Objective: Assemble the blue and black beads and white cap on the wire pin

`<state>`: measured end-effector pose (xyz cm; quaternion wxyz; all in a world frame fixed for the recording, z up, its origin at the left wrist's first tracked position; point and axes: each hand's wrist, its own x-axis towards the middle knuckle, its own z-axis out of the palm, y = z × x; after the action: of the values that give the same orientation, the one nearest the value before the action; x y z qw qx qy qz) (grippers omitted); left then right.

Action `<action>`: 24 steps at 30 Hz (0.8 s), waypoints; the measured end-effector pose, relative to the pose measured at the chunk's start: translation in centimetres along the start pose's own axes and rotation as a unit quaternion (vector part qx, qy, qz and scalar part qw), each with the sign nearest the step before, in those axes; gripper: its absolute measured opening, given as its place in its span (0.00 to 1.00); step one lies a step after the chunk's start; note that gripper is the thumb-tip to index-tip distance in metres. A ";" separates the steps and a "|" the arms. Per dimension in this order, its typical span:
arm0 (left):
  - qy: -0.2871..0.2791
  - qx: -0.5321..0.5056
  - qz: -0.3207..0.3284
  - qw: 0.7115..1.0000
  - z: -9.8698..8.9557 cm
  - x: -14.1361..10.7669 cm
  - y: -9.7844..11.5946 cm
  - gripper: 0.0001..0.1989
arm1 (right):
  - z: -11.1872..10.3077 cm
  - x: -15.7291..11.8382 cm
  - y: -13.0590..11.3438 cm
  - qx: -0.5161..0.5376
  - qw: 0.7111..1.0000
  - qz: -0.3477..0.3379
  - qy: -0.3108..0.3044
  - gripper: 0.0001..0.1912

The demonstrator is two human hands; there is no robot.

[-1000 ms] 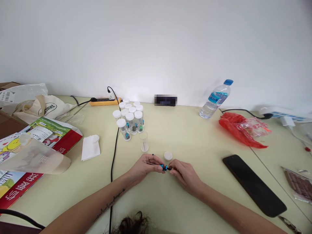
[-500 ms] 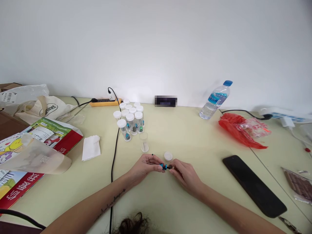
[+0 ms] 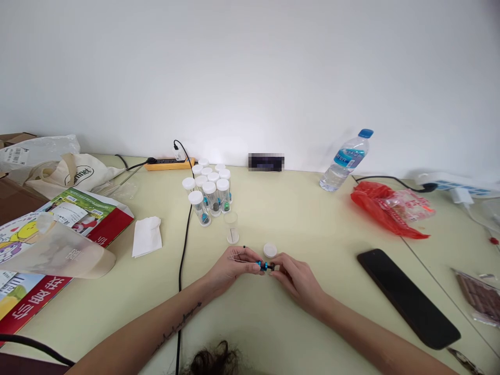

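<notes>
You have a small blue piece (image 3: 264,266) just below the centre of the frame, held up between both hands over the pale table (image 3: 312,224). Your left hand (image 3: 230,268) has its thumb and fingers closed on the blue body, its other fingers loosely curled. Your right hand (image 3: 297,278) brings thumb and forefinger almost together on the dark end (image 3: 272,267); how hard they press, you cannot tell from here.

The piece looks light, with a stiff, probably smooth body that may slip or roll under dry fingertips. The thin wires (image 3: 235,258) beside your left fingers seem to be its most delicate part, likely springy and easy to bend. The blue body looks the safest place to take hold, with the dark end offering a second small grip.

Its long axis lies nearly level across the frame: the dark end points right, towards your right fingertips, while the wires reach left and slightly up above your left palm. Whether they join the body is hidden by your fingers.

Just above your hands, an uncapped clear tube (image 3: 231,225) stands upright, and a white cap (image 3: 269,250) lies near your right fingertips.
</notes>
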<state>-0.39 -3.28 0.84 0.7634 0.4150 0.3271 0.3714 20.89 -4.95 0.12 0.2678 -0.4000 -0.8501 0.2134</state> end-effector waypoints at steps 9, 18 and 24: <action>-0.009 0.001 0.000 1.000 -0.1 0.0 -0.1 0.08 | -0.3 0.2 -0.1 0.004 1.000 -0.004 -0.008 0.10; 0.001 0.004 0.002 1.000 -0.2 0.1 -0.2 0.10 | 0.1 0.0 0.1 0.035 0.999 -0.015 0.027 0.06; -0.006 0.005 -0.004 1.000 -0.1 0.0 -0.2 0.10 | -0.3 0.2 -0.2 -0.002 1.000 -0.010 0.000 0.13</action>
<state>-0.39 -3.27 0.64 0.7650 0.4194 0.3259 0.3643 20.92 -4.86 0.51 0.2691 -0.3918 -0.8546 0.2092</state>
